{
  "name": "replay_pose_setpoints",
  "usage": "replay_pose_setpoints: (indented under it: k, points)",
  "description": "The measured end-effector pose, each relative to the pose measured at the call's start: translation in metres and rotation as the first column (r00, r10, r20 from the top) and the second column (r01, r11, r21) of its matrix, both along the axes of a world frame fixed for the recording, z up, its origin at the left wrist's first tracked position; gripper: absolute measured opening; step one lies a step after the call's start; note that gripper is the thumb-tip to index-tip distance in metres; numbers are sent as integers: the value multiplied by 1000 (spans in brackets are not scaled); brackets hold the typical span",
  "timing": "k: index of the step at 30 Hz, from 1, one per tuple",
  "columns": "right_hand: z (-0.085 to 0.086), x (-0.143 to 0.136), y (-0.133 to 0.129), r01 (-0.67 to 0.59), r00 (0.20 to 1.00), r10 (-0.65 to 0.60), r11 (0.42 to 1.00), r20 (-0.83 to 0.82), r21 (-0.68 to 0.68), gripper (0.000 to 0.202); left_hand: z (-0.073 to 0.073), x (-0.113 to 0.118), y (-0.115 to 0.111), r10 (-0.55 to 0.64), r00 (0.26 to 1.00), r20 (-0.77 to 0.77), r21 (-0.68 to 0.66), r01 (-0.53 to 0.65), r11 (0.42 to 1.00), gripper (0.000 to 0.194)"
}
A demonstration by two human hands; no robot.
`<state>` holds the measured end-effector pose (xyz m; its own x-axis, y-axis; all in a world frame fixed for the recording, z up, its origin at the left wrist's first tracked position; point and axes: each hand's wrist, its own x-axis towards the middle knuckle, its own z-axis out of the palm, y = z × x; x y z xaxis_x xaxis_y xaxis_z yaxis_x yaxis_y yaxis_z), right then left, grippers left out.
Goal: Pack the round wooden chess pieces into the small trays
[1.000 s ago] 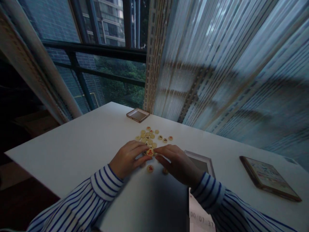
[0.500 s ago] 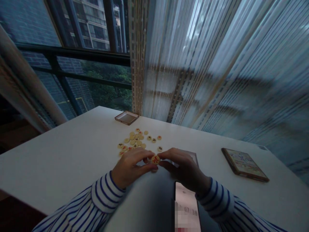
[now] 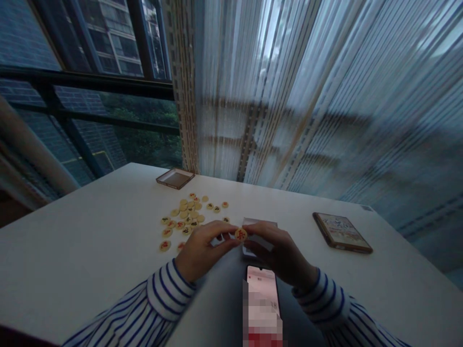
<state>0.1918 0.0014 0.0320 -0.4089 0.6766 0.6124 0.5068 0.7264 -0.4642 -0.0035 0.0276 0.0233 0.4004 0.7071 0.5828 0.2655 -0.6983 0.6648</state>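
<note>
A round wooden piece [image 3: 240, 234] with a red character faces up between both hands. My left hand [image 3: 204, 248] pinches its left side between thumb and fingers. On its right side, the fingertips of my right hand [image 3: 280, 248] close on the same piece. Several similar round pieces [image 3: 183, 214], some plain and some with red or black characters, lie scattered on the white table beyond my left hand. Partly hidden behind my right hand is a pale tray [image 3: 259, 222].
A shallow open box [image 3: 175, 178] stands at the table's far edge. On the right lies a flat box [image 3: 342, 232] with a picture on it. A lit phone [image 3: 261, 284] is below my hands. Curtains [image 3: 253, 120] and a window are behind the white table [image 3: 90, 231].
The view has turned rightward, so the table's objects sit farther left. Both hands still hold a piece, now at a slightly different tilt. More of the pale tray and phone shows.
</note>
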Motion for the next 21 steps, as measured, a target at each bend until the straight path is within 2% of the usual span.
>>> replay_pose_setpoints:
  k: [4, 9, 16, 21]
  points:
    - [-5, 15, -6, 42, 999, -43, 999, -7, -14, 27, 3, 15, 2, -96, 995, -3, 22, 96, 995, 17]
    - [-10, 28, -12, 89, 996, -90, 995, -16, -40, 28, 2, 28, 7, -204, 979, 11, -44, 205, 978, 19]
    - [-15, 36, -9, 144, 986, -139, 988, -93, 54, 27, -1, 46, 14, -207, 975, 82, -200, 220, 955, 19]
    - [-28, 39, -8, 197, 977, -189, 977, -98, 76, 28, -14, 53, 16, -234, 957, 169, -262, 273, 926, 20]
